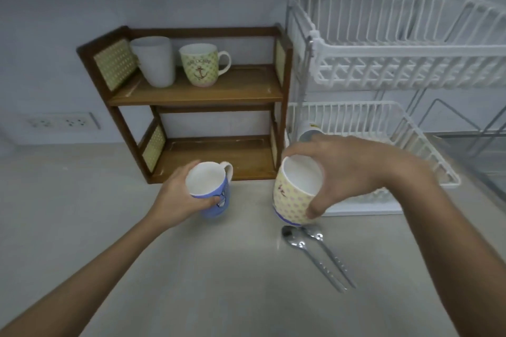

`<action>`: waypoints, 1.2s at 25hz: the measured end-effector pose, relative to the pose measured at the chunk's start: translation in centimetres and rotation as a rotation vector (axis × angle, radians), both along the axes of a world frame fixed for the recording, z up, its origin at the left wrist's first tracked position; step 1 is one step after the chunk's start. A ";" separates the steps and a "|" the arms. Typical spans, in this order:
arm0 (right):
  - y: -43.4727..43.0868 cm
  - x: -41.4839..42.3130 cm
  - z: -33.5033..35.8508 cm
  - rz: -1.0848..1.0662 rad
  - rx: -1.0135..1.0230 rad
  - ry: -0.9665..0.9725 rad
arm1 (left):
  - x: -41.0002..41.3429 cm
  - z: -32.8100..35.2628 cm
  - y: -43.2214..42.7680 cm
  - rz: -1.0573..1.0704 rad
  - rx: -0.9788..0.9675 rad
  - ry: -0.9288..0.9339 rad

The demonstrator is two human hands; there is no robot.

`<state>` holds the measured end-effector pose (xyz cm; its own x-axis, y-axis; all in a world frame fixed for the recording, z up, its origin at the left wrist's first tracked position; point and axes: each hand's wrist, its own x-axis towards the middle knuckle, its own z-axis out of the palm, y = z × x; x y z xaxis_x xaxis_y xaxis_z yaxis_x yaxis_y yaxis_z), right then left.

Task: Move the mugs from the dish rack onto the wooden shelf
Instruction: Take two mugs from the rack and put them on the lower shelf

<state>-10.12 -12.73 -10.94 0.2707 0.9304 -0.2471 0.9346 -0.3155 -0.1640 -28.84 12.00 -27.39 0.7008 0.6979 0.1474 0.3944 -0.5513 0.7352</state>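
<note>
My left hand (175, 200) grips a blue mug (216, 200) with a white inside, upright above the counter just in front of the wooden shelf (197, 96). My right hand (353, 172) holds a yellow patterned mug (290, 200) by its rim and side, slightly tilted, in front of the white dish rack (383, 117). On the shelf's upper board stand a plain white mug (156, 63) and a yellow anchor mug (201, 64). The lower board is bare. One more object (308, 131) lies in the rack's lower tier, mostly hidden behind my right hand.
Two metal spoons (315, 252) lie on the beige counter (219, 282) below the yellow mug. A wall socket strip (63, 121) sits left of the shelf. A sink edge (479, 156) shows at the far right, behind the rack.
</note>
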 end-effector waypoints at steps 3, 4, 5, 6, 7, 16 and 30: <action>5.5 -1.9 -1.9 0.029 -0.026 0.052 | -0.1 0.2 4.6 0.081 0.047 -0.041; 7.8 -2.4 -2.5 0.050 -0.040 0.065 | 0.0 0.4 6.1 0.091 0.067 -0.044; 10.1 -2.5 -3.2 0.064 -0.052 0.074 | 0.4 0.5 7.3 0.090 0.085 -0.031; 12.4 -2.4 -3.8 0.066 -0.059 0.082 | 0.9 0.6 8.4 0.087 0.091 -0.008; 14.7 -2.1 -4.4 0.056 -0.064 0.086 | 1.4 0.5 9.5 0.090 0.086 0.011; 27.8 2.9 -11.1 -0.272 -0.111 0.047 | 6.5 -2.2 16.7 0.241 -0.082 -0.061; 32.7 2.9 -17.1 -0.437 -0.044 0.020 | 7.8 -6.8 19.7 0.273 -0.128 0.005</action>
